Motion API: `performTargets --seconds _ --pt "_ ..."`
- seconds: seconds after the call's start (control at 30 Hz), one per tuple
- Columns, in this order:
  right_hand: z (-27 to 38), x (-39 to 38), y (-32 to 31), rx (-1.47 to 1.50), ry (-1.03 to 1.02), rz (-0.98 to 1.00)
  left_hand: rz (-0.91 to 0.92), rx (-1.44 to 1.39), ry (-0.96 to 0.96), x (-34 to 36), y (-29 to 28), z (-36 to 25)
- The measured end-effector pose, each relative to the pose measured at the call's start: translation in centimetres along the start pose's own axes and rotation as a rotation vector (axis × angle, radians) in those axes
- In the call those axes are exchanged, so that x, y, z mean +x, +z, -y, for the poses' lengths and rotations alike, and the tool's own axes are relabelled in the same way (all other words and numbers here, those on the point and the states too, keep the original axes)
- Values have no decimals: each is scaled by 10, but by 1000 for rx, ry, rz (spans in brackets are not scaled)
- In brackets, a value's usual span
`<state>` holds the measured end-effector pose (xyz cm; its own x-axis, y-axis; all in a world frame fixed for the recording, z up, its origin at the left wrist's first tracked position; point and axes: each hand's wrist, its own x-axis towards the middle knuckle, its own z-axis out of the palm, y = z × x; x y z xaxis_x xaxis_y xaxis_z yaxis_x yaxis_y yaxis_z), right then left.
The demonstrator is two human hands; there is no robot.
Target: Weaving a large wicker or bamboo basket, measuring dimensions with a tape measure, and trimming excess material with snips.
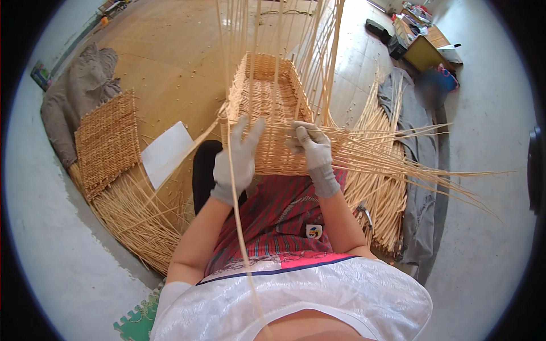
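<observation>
A rectangular woven wicker basket [273, 150] rests in front of my lap, with tall upright stakes [278, 34] rising from its rim. My left hand [236, 159], in a pale glove, is at the basket's near left corner with its fingers stretched and apart. One long willow strand [238, 219] runs down past that hand towards my chest. My right hand [314, 149], also gloved, is closed at the near rim, its thumb and fingers pinching a wicker strand. Several loose rods [398, 162] stick out to the right from beside this hand.
A flat woven panel [108, 142] with unwoven rods leans at the left beside a white sheet [167, 154] and grey cloth [82, 91]. On the right, a rod bundle [384, 210] lies on dark grey cloth [420, 227]. Boxes and odds and ends [424, 51] stand at the far right.
</observation>
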<state>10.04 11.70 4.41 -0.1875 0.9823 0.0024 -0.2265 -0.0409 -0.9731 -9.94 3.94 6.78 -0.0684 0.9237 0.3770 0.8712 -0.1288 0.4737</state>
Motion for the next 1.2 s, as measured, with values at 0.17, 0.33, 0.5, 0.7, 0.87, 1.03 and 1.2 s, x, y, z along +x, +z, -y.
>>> performTargets --seconds 0.17,0.33,0.5,0.7,0.87,1.03,1.2 --pt "29 25 46 -342 -471 -35 230 -818 -378 54 -5 -1" --pt "51 75 78 -475 -744 127 306 -813 -506 62 -6 2" --pt "15 -5 -5 -86 -493 -171 142 -682 -470 48 0 -12" --pt "60 54 -5 -1023 -938 -153 214 42 16 26 43 -69" --pt "88 35 -34 -341 -572 -31 160 205 -2 31 65 -59" --pt "73 -65 -128 -704 -307 -473 -153 180 189 33 67 -63" --pt "93 -79 -104 -1049 -461 -745 -254 -530 128 63 82 -89"
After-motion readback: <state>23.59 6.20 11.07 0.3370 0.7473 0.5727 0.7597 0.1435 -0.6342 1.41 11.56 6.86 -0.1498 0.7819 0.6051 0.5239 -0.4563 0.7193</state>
